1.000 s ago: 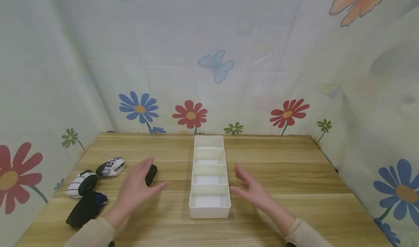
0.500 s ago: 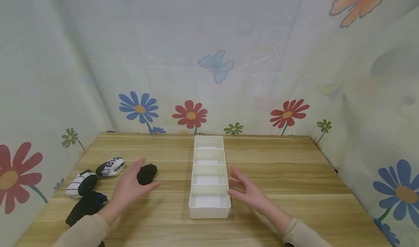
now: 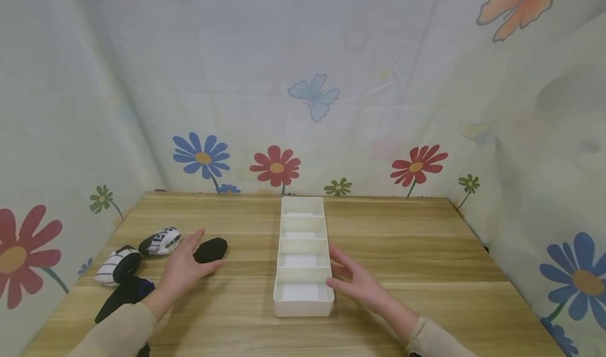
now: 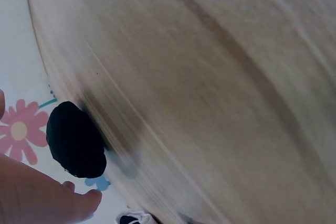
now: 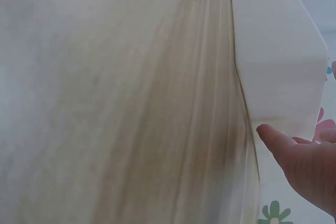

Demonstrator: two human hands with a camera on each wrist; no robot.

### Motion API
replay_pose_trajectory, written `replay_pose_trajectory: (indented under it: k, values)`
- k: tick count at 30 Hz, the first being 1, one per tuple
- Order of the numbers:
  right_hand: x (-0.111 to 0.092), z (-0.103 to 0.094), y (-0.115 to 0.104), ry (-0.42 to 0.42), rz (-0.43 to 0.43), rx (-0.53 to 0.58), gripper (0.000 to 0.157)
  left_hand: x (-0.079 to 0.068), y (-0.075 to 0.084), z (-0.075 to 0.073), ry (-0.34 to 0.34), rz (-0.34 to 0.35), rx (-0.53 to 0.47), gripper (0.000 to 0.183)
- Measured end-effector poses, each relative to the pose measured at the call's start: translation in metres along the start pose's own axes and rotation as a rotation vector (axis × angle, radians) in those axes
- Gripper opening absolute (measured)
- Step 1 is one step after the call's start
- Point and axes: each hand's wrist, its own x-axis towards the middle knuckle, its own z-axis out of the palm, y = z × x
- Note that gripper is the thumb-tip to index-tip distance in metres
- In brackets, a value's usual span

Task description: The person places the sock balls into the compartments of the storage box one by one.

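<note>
A black rolled-up sock [image 3: 211,250] lies on the wooden table, left of the white box. My left hand [image 3: 182,268] is beside it, thumb and fingers spread on its near left side; in the left wrist view the sock [image 4: 76,140] stands apart from the thumb [image 4: 47,195]. The long white divided box [image 3: 304,308] stands mid-table, its compartments in one row. At its right wall is my right hand [image 3: 357,283], thumb and fingers extended. The right wrist view has the thumb [image 5: 275,140] at the box's side [image 5: 278,51]; contact is hard to tell.
Several more rolled socks lie at the table's left: a white-and-black lettered one [image 3: 162,241], a striped one [image 3: 113,266] and a black one with blue [image 3: 124,295], partly behind the left forearm. A flowered curtain [image 3: 360,136] hangs behind the table [image 3: 402,231].
My left hand has drawn back leftward, uncovering more of the black sock, which has stayed in place. My right hand has shifted slightly left, up to the box's wall.
</note>
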Motion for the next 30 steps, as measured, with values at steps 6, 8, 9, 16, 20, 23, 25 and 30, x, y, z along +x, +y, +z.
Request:
replay_pose_trajectory:
  k: [6,8,9,16,20,23,25,30]
  values:
    - [0.000,0.000,0.001,-0.003,0.015,-0.004,0.077,0.002,-0.005,0.002,-0.014,-0.010,-0.015,0.102]
    - [-0.001,0.000,0.002,-0.004,0.019,-0.001,0.077,0.003,-0.007,0.003,-0.020,-0.001,-0.009,0.101]
    - [-0.001,0.000,0.002,-0.004,0.019,-0.001,0.077,0.003,-0.008,0.004,-0.022,0.004,-0.005,0.101]
    - [-0.002,0.001,0.004,-0.003,0.014,0.004,0.077,0.004,-0.014,0.007,-0.051,0.000,-0.007,0.099]
    - [-0.002,0.002,0.003,-0.003,0.018,0.003,0.077,0.003,-0.015,0.007,-0.077,-0.027,-0.026,0.097]
    - [-0.003,0.002,0.002,0.001,0.024,-0.001,0.077,0.003,-0.015,0.008,-0.086,-0.034,-0.034,0.096]
    - [-0.003,0.002,0.001,0.004,0.029,-0.001,0.077,0.003,-0.015,0.008,-0.093,-0.038,-0.041,0.096]
    - [-0.004,0.003,0.001,0.002,0.038,0.013,0.077,0.002,-0.017,0.008,-0.106,-0.041,-0.055,0.096]
